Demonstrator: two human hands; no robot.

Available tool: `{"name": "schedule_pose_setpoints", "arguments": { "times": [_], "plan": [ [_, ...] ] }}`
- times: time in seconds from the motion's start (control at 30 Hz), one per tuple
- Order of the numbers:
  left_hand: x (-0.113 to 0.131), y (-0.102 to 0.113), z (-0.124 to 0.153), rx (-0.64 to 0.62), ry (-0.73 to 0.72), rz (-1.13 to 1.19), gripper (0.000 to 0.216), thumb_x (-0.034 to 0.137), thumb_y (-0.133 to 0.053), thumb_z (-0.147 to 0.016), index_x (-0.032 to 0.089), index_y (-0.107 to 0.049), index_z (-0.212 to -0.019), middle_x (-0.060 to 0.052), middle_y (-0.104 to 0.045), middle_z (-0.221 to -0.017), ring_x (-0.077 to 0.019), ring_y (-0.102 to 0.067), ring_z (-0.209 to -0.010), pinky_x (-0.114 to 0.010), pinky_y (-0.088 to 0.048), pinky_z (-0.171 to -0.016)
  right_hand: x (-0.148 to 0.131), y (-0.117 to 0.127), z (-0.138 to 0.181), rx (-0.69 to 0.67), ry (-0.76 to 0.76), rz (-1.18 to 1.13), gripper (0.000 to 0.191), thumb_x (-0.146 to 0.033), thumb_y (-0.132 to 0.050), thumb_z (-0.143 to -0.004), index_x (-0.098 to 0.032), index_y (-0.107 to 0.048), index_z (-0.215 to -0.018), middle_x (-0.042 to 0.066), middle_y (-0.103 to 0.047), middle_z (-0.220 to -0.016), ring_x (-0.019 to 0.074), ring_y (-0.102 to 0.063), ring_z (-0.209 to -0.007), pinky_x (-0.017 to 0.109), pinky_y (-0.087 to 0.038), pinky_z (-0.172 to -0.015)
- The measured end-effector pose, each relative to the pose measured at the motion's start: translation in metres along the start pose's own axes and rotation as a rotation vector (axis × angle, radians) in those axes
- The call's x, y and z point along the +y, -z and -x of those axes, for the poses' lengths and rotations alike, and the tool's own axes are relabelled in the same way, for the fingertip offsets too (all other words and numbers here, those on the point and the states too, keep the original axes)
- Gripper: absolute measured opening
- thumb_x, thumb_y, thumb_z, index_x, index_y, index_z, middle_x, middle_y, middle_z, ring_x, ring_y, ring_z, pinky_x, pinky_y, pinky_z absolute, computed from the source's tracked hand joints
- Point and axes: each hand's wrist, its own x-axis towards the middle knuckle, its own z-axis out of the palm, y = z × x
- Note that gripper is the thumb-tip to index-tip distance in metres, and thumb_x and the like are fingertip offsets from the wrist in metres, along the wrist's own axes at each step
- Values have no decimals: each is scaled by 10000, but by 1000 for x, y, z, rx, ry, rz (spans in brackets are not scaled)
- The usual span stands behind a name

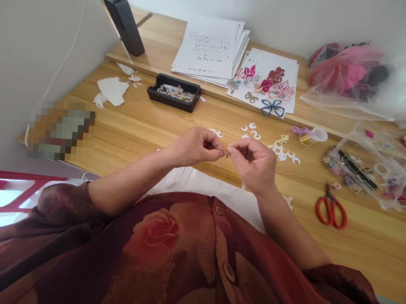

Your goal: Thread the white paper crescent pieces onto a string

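A small curved metal piece [226, 155] is held pinched between the left hand [193, 146] and right hand [254, 164], fingers closed, above the wooden desk [367, 249].

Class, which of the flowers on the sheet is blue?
The blue outline flower, at the bottom edge of the sheet; the others are mostly pink or red.

White crescent paper cut-outs [280, 153] lie on the honey-striped wooden table [374, 245], beside red-handled scissors [331, 212]; the person's maroon shirt [152, 232] shows orange-red roses.
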Motion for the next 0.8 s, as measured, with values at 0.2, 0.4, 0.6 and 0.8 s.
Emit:
{"name": "schedule_pose_setpoints", "arguments": {
  "times": [0.2,0.4,0.6,0.8],
  "plan": [
    [7,1,0,-20,41,134,174,277,-842,-676,147,-734,-720,-6,-664,-661,-88,-535,-600,-227,-413,-580,10,-3,-8,-4,-254,-257,134,-307,-829,-742,-209,-738,-737,-33,-650,-613,80,-494,-510,241,-399,-487],
    [5,0,-2,128,52,256,242,305,-868,-654,138,-698,-693,-11,-669,-667,-89,-564,-611,-233,-434,-604,12,-7,-3,-97,-446,-388,241,-391,-873,-714,-202,-728,-750,-25,-665,-637,65,-476,-438,232,-366,-424],
    [1,-2,-5,273,70,154,216,297,-833,-644,139,-700,-706,-3,-672,-668,-81,-540,-600,-223,-402,-580,4,-10,5,-101,-289,-147,176,-346,-793,-800,-196,-716,-751,-12,-663,-621,97,-520,-497,251,-407,-475],
    [-2,0,-4,176,34,-24,163,291,-780,-650,147,-710,-680,-3,-671,-642,-87,-531,-583,-221,-381,-554,-1,-5,9,-35,-2,83,54,-229,-723,-861,-208,-726,-812,-11,-695,-692,98,-524,-546,254,-411,-509]
  ]
}}
